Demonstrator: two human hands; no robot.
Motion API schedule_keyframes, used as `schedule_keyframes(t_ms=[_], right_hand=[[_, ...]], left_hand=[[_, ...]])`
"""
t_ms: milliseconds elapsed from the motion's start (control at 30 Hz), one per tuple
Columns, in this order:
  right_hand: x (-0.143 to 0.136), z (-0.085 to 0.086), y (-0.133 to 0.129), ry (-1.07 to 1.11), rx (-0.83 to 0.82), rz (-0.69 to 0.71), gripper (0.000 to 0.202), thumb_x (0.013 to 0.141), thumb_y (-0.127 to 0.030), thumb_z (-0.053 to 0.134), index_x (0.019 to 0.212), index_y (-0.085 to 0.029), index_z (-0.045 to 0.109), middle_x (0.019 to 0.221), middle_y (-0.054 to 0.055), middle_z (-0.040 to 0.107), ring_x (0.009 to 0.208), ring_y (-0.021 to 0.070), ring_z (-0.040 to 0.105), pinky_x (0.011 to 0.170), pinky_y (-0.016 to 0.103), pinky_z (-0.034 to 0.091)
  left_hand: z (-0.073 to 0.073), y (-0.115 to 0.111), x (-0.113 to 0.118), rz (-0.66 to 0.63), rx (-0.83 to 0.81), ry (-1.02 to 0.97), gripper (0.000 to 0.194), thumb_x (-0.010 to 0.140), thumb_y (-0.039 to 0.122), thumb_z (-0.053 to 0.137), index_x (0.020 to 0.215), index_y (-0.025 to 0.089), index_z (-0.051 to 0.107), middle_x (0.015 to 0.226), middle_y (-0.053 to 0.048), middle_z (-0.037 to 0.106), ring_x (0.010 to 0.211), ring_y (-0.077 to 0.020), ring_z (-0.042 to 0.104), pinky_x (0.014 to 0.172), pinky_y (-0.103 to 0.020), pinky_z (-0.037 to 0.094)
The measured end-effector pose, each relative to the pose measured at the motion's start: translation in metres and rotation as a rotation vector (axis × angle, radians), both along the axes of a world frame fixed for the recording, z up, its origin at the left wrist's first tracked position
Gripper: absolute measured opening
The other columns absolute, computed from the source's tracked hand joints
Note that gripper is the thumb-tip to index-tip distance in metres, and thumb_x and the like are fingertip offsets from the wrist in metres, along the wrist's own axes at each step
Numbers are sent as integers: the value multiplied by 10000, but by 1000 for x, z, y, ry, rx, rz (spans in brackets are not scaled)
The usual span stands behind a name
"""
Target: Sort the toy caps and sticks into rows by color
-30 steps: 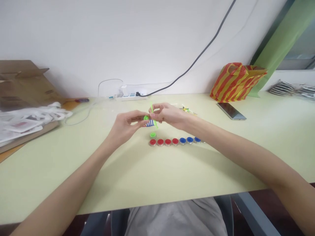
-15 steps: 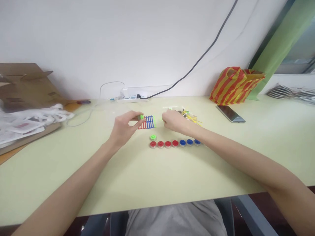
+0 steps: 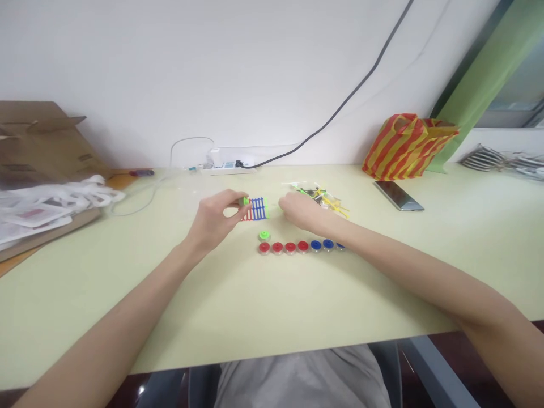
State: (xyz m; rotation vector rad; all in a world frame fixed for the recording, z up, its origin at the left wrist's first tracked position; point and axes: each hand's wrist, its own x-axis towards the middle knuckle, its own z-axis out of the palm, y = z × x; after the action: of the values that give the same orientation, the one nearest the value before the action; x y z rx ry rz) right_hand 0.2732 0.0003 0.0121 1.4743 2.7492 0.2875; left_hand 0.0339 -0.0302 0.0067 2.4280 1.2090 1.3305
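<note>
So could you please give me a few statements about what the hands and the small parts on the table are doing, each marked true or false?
1. The left hand pinches a small green piece. True.
2. The red and blue discs are stacked in a tower. False: they lie in a row on the table.
3. The right hand rests on the phone. False: it is by the loose pile of sticks, away from the phone.
4. A green disc lies just behind the row's left end. True.
</note>
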Motion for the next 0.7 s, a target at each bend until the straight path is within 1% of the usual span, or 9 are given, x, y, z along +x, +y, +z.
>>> schedule_keyframes(t_ms=[100,200,300,400,500,600,700], right_hand=[[-3,2,-7,-21,22,2,314,903,23,482,1064,-70,735,1000,248,734,968,324,733,752,346,519],[-6,2,-12,-55,23,30,296,931,9,477,1070,-80,722,1006,228,732,991,308,736,764,328,523],[-6,3,-12,-64,10,28,287,944,-11,472,1083,-84,712,1019,218,733,995,294,735,754,312,517],[0,7,-5,-58,8,16,316,920,-5,471,1099,-87,719,1016,211,745,973,290,733,730,311,499],[7,12,7,-19,6,-15,304,900,-34,506,1061,-117,750,1000,183,764,934,281,729,714,309,471],[14,13,20,57,-58,-10,251,897,-106,567,1017,-167,779,1015,130,779,922,255,715,683,292,434],[18,12,27,101,-141,0,204,856,-130,632,974,-176,792,994,95,787,892,226,703,635,276,397]], left_hand=[[-1,1,0,8,21,8,220,949,383,652,1087,240,746,1024,-47,756,880,-190,727,892,-340,610],[-1,2,0,-1,49,18,201,952,358,654,1084,237,745,1018,-41,757,869,-179,730,875,-323,612],[-1,2,0,-5,95,34,180,955,325,655,1080,225,739,1001,-37,758,855,-173,735,841,-320,621],[-2,3,-1,4,134,44,166,957,302,656,1075,216,734,997,-34,761,840,-166,738,828,-322,630],[-2,4,-1,8,142,53,159,958,298,656,1069,215,733,986,-32,762,823,-161,737,815,-318,634],[-2,5,-1,3,140,59,157,956,296,660,1067,213,735,981,-31,762,817,-160,737,811,-316,635],[-2,5,0,-16,132,63,154,950,279,667,1068,206,734,986,-32,762,806,-154,734,808,-307,634]])
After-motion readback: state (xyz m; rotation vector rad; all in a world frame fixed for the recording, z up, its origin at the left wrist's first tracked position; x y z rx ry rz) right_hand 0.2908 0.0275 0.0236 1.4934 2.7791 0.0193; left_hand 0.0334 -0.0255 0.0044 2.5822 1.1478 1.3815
